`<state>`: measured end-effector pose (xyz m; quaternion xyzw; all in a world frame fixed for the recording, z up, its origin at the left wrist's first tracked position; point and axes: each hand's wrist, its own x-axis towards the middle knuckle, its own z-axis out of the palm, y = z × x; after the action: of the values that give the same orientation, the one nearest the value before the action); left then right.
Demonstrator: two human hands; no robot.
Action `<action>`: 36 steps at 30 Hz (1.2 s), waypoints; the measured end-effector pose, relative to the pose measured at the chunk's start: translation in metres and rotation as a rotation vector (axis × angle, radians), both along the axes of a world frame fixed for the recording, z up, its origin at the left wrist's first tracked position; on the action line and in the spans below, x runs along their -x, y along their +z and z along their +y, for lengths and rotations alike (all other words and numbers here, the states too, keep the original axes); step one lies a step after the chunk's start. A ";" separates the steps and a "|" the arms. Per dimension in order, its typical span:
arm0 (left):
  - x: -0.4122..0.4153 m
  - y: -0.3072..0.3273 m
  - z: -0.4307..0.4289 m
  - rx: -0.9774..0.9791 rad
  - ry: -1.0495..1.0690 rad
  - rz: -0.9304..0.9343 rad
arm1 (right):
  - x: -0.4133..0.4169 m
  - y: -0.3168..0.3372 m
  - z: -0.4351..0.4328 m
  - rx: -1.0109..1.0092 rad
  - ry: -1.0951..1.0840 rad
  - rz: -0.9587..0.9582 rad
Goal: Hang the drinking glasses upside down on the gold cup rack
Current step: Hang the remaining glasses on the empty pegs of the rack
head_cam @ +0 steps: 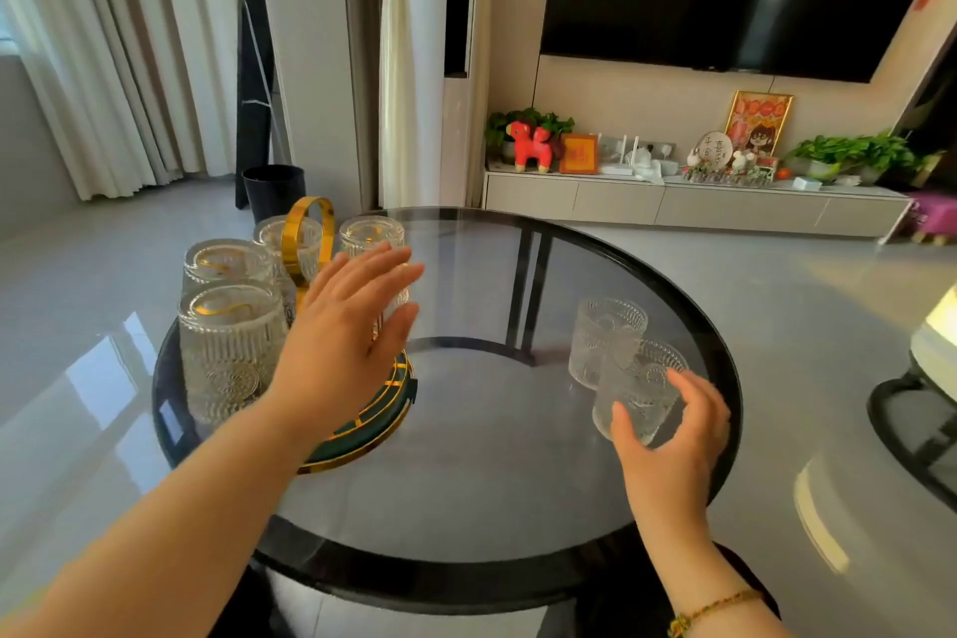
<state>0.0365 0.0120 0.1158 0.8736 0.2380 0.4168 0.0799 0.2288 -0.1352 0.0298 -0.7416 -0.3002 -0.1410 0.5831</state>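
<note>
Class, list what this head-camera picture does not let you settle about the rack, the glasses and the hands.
- Gold cup rack: pegs hidden by hung glasses and the left hand.
- Glass behind the left hand: mostly covered.
- Right hand: firm grip on the near glass unclear.
- Glass table: near edge cut off by arms.

The person shows 2 bare forearms with no sleeves in view, the left hand (346,326) without rings or a watch, and the right hand (673,435) above a thin beaded bracelet (717,609) of gold, green and reddish beads at the wrist.
</note>
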 end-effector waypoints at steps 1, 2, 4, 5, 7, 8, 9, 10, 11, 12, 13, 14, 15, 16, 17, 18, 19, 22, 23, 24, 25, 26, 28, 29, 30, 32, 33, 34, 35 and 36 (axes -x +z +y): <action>-0.005 -0.010 -0.007 -0.020 -0.036 0.031 | -0.004 -0.005 -0.002 0.015 -0.010 0.043; -0.011 -0.022 -0.013 -0.031 -0.070 0.075 | -0.009 -0.010 -0.003 0.046 -0.016 0.099; -0.020 -0.049 -0.023 0.031 -0.115 0.171 | -0.019 -0.019 -0.004 0.152 -0.011 0.233; -0.024 -0.063 -0.025 0.087 -0.123 0.210 | -0.023 -0.023 -0.004 0.208 0.001 0.295; -0.026 -0.092 -0.025 0.177 -0.102 0.299 | -0.031 -0.030 -0.003 0.294 0.021 0.365; -0.026 -0.104 -0.024 0.208 -0.073 0.356 | -0.034 -0.033 -0.003 0.326 0.027 0.366; -0.024 -0.114 -0.022 0.238 -0.041 0.407 | -0.036 -0.035 -0.001 0.349 0.035 0.353; -0.023 -0.122 -0.019 0.273 -0.013 0.447 | -0.038 -0.036 0.000 0.359 0.046 0.338; -0.021 -0.128 -0.018 0.308 0.014 0.481 | -0.039 -0.036 0.002 0.358 0.060 0.332; -0.021 -0.133 -0.016 0.340 0.036 0.509 | -0.040 -0.036 0.004 0.347 0.074 0.333; -0.020 -0.135 -0.015 0.357 0.050 0.534 | -0.042 -0.035 0.007 0.333 0.084 0.337; -0.021 -0.137 -0.014 0.359 0.055 0.561 | -0.044 -0.035 0.009 0.321 0.087 0.343; -0.021 -0.139 -0.013 0.352 0.056 0.585 | -0.045 -0.036 0.011 0.313 0.084 0.348; -0.022 -0.139 -0.013 0.345 0.057 0.600 | -0.046 -0.036 0.013 0.309 0.077 0.353; -0.022 -0.140 -0.012 0.340 0.058 0.606 | -0.048 -0.036 0.015 0.307 0.065 0.358; -0.022 -0.141 -0.012 0.337 0.059 0.609 | -0.048 -0.036 0.016 0.307 0.051 0.363; -0.022 -0.141 -0.012 0.337 0.061 0.606 | -0.049 -0.036 0.016 0.308 0.037 0.367; -0.021 -0.142 -0.012 0.340 0.059 0.597 | -0.050 -0.038 0.017 0.313 0.015 0.380; -0.022 -0.143 -0.011 0.342 0.060 0.588 | -0.051 -0.039 0.017 0.313 0.018 0.382; -0.022 -0.142 -0.012 0.339 0.062 0.580 | -0.050 -0.039 0.016 0.307 0.029 0.385; -0.022 -0.142 -0.013 0.340 0.060 0.574 | -0.050 -0.039 0.016 0.292 0.048 0.387; -0.022 -0.141 -0.014 0.347 0.060 0.576 | -0.049 -0.038 0.014 0.271 0.073 0.386; -0.020 -0.139 -0.014 0.347 0.060 0.557 | -0.046 -0.038 0.011 0.225 0.128 0.379; -0.019 -0.137 -0.015 0.347 0.052 0.530 | -0.044 -0.037 0.009 0.205 0.156 0.376; -0.018 -0.135 -0.017 0.350 0.043 0.506 | -0.043 -0.035 0.007 0.192 0.183 0.377; -0.013 -0.130 -0.021 0.312 0.032 0.441 | -0.039 -0.030 0.004 0.185 0.245 0.375; -0.010 -0.126 -0.024 0.271 0.037 0.412 | -0.037 -0.026 0.004 0.192 0.278 0.365; -0.007 -0.124 -0.026 0.206 0.052 0.375 | -0.036 -0.021 0.003 0.210 0.309 0.349; -0.002 -0.123 -0.026 0.127 0.077 0.338 | -0.034 -0.014 0.003 0.232 0.344 0.331; 0.003 -0.121 -0.026 0.072 0.115 0.328 | -0.032 -0.005 0.003 0.258 0.382 0.317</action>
<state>0.0331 -0.0145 -0.0052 0.9115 0.3122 0.2635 0.0473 0.2612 -0.1320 0.0245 -0.7526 -0.3551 0.1284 0.5394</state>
